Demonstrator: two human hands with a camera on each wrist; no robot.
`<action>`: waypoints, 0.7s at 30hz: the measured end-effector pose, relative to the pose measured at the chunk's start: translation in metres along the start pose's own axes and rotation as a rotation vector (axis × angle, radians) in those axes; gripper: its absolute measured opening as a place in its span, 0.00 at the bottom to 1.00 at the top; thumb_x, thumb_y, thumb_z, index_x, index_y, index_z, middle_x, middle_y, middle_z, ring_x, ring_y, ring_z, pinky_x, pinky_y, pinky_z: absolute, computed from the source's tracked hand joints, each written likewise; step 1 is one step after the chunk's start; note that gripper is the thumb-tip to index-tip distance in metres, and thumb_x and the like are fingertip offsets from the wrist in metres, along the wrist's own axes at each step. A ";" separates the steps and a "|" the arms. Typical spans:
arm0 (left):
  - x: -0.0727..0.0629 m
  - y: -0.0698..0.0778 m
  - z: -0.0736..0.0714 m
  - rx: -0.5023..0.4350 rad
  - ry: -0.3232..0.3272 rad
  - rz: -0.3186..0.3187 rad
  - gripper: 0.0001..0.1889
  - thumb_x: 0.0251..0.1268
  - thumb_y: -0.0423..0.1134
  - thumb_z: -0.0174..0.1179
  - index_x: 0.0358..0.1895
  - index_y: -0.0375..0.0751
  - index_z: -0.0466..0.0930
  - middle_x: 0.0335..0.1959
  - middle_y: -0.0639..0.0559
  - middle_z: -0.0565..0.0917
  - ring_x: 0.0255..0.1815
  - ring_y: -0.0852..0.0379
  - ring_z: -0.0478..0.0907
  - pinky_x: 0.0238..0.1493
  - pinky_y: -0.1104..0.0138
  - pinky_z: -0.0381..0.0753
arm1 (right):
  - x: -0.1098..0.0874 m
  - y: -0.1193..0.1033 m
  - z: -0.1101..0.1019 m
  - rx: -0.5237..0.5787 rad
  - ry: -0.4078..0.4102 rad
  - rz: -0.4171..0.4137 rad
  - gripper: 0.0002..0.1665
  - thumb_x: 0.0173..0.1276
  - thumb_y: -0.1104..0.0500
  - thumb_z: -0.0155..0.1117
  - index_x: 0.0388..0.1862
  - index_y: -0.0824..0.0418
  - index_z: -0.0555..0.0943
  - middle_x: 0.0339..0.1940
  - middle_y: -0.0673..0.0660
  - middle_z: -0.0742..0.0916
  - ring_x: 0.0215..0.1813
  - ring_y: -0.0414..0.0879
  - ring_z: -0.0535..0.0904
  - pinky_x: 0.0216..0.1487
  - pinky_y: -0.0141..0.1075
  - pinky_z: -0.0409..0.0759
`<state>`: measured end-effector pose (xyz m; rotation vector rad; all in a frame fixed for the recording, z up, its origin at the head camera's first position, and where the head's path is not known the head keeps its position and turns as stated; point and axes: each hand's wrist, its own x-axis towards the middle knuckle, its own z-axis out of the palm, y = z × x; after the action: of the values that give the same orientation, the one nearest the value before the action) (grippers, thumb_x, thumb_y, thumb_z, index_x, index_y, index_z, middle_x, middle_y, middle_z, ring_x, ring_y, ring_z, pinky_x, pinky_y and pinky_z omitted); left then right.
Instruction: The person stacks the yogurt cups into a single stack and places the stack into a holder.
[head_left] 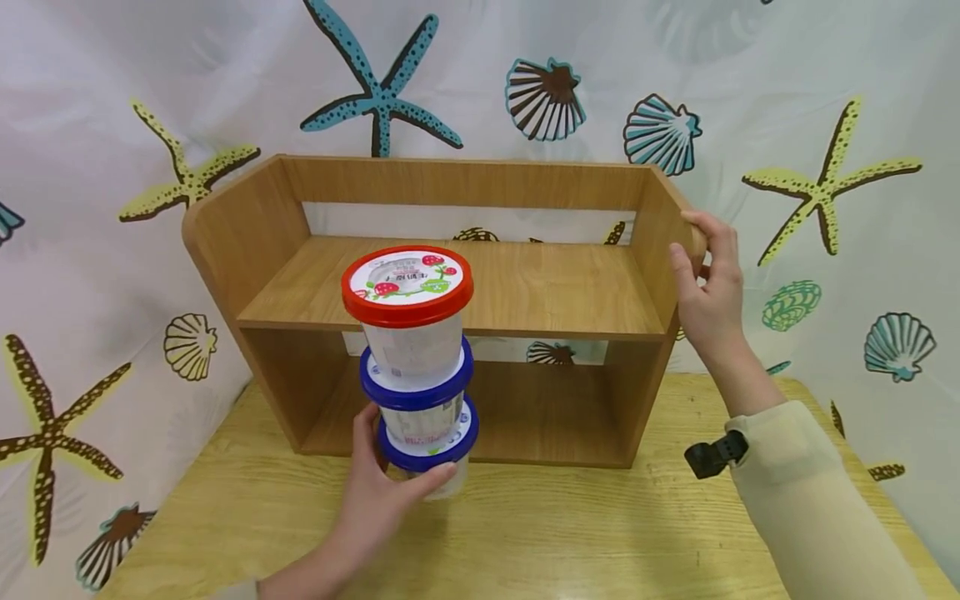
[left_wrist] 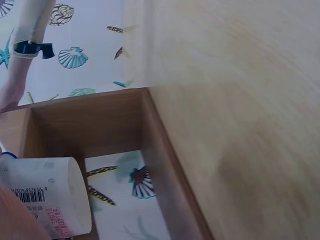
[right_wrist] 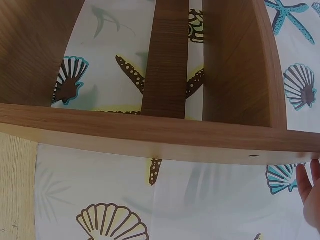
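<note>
Three white tubs stand in one stack in front of a wooden shelf (head_left: 480, 332). The top tub has a red lid (head_left: 408, 312) printed with strawberries; blue lids (head_left: 420, 396) cap the two below. My left hand (head_left: 375, 496) grips the lowest tub (head_left: 450, 483), thumb across its front and fingers at its left side. In the left wrist view that tub (left_wrist: 37, 195) shows its barcode and its underside rim, held above the tabletop. My right hand (head_left: 711, 287) holds the upper front edge of the shelf's right side panel (head_left: 660, 242), thumb on the near side.
The shelf has two levels with open gaps at the back, and stands on a light wooden table (head_left: 555, 533). Behind it hangs a white curtain (head_left: 480, 75) printed with starfish and shells. A black strap (head_left: 716, 454) sits at my right cuff.
</note>
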<state>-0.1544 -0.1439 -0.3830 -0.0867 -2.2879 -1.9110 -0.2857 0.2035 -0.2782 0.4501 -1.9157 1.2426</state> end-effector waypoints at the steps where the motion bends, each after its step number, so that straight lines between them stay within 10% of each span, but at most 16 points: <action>1: 0.001 0.003 -0.001 0.009 -0.002 0.006 0.53 0.47 0.37 0.78 0.71 0.47 0.47 0.66 0.44 0.64 0.65 0.45 0.66 0.65 0.51 0.65 | 0.000 0.000 0.000 -0.001 -0.001 0.000 0.23 0.74 0.61 0.53 0.66 0.58 0.69 0.64 0.57 0.71 0.59 0.43 0.67 0.46 0.32 0.68; 21: 0.027 0.065 -0.018 0.046 -0.115 0.102 0.49 0.54 0.42 0.74 0.73 0.51 0.47 0.66 0.47 0.65 0.64 0.45 0.68 0.63 0.48 0.69 | 0.000 0.000 0.001 -0.012 -0.008 -0.003 0.22 0.74 0.60 0.52 0.66 0.57 0.69 0.63 0.59 0.71 0.61 0.44 0.67 0.48 0.33 0.69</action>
<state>-0.1696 -0.1516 -0.3120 -0.3085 -2.3493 -1.8468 -0.2862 0.2026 -0.2779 0.4527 -1.9271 1.2286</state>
